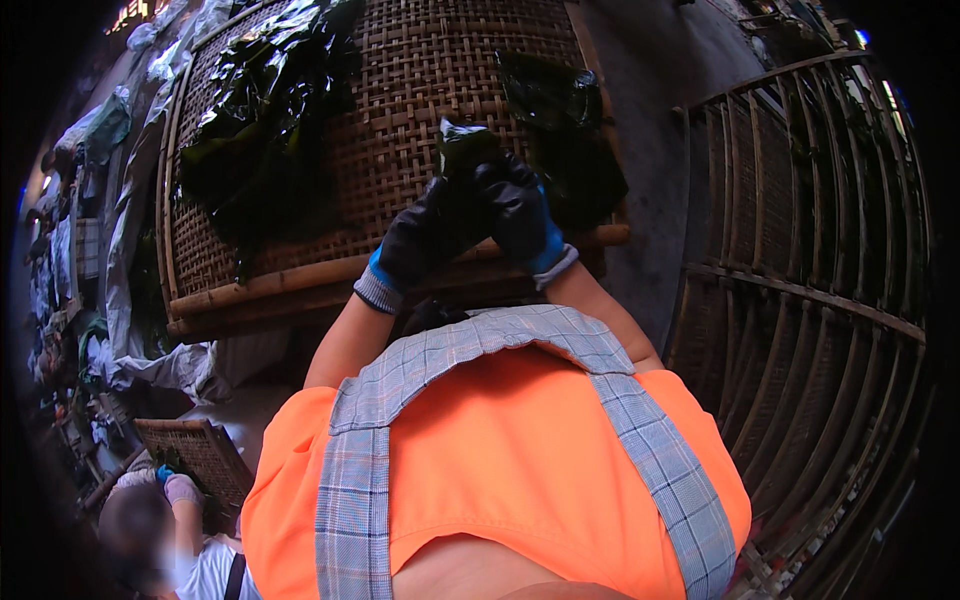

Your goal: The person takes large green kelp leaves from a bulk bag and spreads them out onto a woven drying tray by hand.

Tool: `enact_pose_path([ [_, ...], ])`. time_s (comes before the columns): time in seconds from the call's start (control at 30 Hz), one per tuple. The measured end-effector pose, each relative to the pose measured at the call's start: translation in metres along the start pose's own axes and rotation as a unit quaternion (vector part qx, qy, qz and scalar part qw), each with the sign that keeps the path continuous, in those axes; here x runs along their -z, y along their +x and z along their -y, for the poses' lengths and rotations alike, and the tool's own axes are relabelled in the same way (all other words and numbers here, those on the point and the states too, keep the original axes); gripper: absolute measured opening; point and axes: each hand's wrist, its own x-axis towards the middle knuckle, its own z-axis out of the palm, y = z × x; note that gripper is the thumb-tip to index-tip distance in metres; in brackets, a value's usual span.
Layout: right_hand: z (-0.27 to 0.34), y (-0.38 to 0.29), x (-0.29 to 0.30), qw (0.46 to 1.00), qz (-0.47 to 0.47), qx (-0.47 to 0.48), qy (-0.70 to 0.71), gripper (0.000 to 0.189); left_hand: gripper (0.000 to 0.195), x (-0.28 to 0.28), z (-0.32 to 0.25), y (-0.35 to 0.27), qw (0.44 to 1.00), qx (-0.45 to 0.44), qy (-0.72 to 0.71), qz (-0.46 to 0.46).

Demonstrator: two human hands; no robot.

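Observation:
Both my hands wear black-coated gloves with blue backs and grey knit cuffs. My left hand [420,236] and my right hand [519,214] meet above the near part of a woven bamboo tray [405,82]. Between them they grip a dark green, wet-looking sheet [466,142], its top edge shiny; its lower part blends into the dark gloves. A large heap of glossy dark green sheets [262,142] lies on the tray's left side. Flat dark green sheets [551,94] lie at its right edge, just beyond my right hand. The sheets' exact kind is unclear.
Slatted wooden racks [806,292] stand to the right, across a strip of grey floor [649,135]. Crumpled plastic sheeting [124,262] lies along the left. At the lower left another person [210,566] works beside a smaller woven tray [199,457].

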Motion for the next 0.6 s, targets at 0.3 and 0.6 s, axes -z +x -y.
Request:
enact_pose_path([
  [0.3,-0.031,0.002,0.087,0.826,-0.110,0.033,-0.552,0.034,0.028,0.068,0.006,0.044,0.632,-0.241,0.698,-0.237],
  [0.6,-0.012,0.025,-0.019,0.808,0.010,0.093,-0.582,0.037,0.035,0.069,-0.039,-0.052,0.568,-0.443,0.552,-0.420],
])
